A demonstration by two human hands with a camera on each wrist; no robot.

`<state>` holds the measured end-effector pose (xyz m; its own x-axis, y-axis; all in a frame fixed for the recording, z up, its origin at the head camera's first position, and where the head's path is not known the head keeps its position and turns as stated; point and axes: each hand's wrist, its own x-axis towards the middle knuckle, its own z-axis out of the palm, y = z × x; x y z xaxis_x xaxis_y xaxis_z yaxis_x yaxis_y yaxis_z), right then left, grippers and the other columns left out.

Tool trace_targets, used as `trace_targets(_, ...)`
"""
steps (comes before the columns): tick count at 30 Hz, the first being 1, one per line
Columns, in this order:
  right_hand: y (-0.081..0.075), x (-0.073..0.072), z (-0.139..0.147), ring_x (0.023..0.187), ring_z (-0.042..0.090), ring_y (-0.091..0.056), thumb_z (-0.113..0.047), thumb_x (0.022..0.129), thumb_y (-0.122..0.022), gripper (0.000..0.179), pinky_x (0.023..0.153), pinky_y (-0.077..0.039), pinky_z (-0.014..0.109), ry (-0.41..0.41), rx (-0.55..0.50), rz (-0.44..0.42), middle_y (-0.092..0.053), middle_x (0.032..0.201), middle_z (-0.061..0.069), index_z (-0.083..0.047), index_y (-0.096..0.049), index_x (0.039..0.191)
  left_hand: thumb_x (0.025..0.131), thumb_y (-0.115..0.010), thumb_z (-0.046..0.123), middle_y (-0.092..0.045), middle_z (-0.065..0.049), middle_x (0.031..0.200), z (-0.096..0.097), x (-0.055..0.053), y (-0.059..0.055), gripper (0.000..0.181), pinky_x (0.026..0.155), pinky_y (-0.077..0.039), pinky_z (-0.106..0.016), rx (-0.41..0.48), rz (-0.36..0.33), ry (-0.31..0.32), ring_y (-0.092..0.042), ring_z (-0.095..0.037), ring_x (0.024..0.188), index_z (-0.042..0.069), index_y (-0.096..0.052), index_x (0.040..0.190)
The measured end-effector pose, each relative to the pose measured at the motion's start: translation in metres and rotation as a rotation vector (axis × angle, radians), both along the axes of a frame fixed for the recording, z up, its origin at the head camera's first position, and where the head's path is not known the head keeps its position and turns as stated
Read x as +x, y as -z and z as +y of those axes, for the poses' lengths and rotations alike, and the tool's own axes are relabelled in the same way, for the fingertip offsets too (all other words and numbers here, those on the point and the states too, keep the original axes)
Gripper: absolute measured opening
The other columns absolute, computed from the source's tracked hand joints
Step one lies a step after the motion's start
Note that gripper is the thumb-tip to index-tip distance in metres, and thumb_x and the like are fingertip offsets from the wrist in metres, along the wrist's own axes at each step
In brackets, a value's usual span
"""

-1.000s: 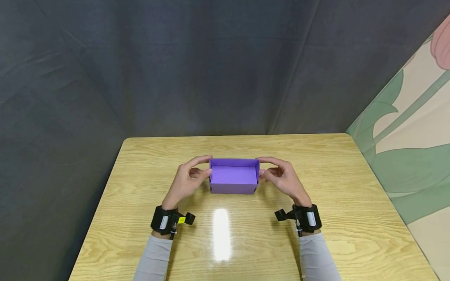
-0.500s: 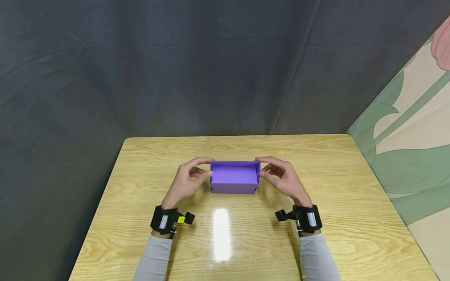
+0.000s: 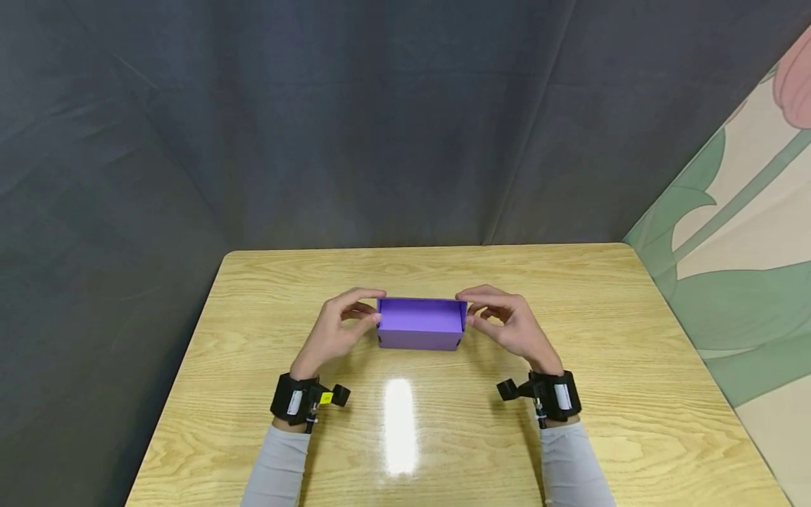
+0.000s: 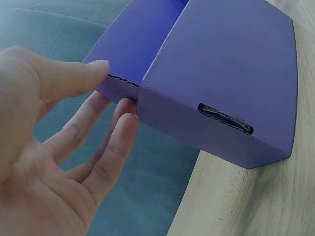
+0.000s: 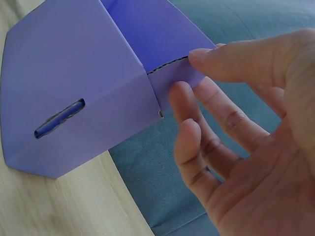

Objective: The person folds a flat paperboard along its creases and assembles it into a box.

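Observation:
A purple cardboard box [image 3: 421,341] stands on the wooden table, its open side up and its inside a brighter purple. At its left end my left hand [image 3: 337,325] pinches the box, thumb at the edge of the end flap [image 4: 118,91] and fingers against the outside below. My right hand [image 3: 510,325] grips the right end the same way, its thumb on the corrugated edge of that flap [image 5: 170,78]. In the head view both index fingers reach to the far top corners. Each wrist view shows a slot near a lower corner of the box.
The pale wooden table [image 3: 253,422] reflects a bright strip of light in front of the box. Dark grey cloth [image 3: 380,141] hangs behind and to the left. Flower-patterned fabric [image 3: 747,310] is along the right. Both wrists wear black camera straps.
The far upper edge of the box has come down and toward me, so less of the inside shows. Both index fingers have moved with it; the near face has stayed put.

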<state>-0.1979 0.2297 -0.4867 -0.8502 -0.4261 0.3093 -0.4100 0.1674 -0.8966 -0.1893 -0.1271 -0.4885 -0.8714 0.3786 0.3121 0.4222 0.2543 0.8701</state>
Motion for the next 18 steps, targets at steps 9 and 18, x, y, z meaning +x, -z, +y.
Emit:
trace_targets(9, 0.0032, -0.0029, 0.0007, 0.101, 0.025, -0.072, 0.010, 0.094, -0.074, 0.038, 0.082, -0.064, 0.031, -0.010, -0.014, 0.029, -0.070, 0.132, 0.023, 0.001, -0.074, 0.131, 0.098, -0.077, 0.006, -0.071, -0.011, 0.139, -0.0002, -0.0005, -0.0001, 0.040, 0.096, -0.063, -0.036, 0.026, -0.004, -0.001, -0.075, -0.030, 0.112, 0.009, -0.072, 0.137)
trace_targets(18, 0.0040, -0.0029, 0.0018, 0.105, 0.022, -0.072, 0.010, 0.092, -0.076, 0.038, 0.085, -0.065, 0.034, 0.001, -0.010, 0.015, -0.071, 0.133, 0.017, -0.001, -0.076, 0.129, 0.096, -0.079, 0.004, -0.071, -0.011, 0.139, 0.0002, -0.0018, 0.0007, 0.040, 0.094, -0.064, -0.036, 0.042, -0.018, 0.006, -0.074, -0.031, 0.113, 0.007, -0.073, 0.136)
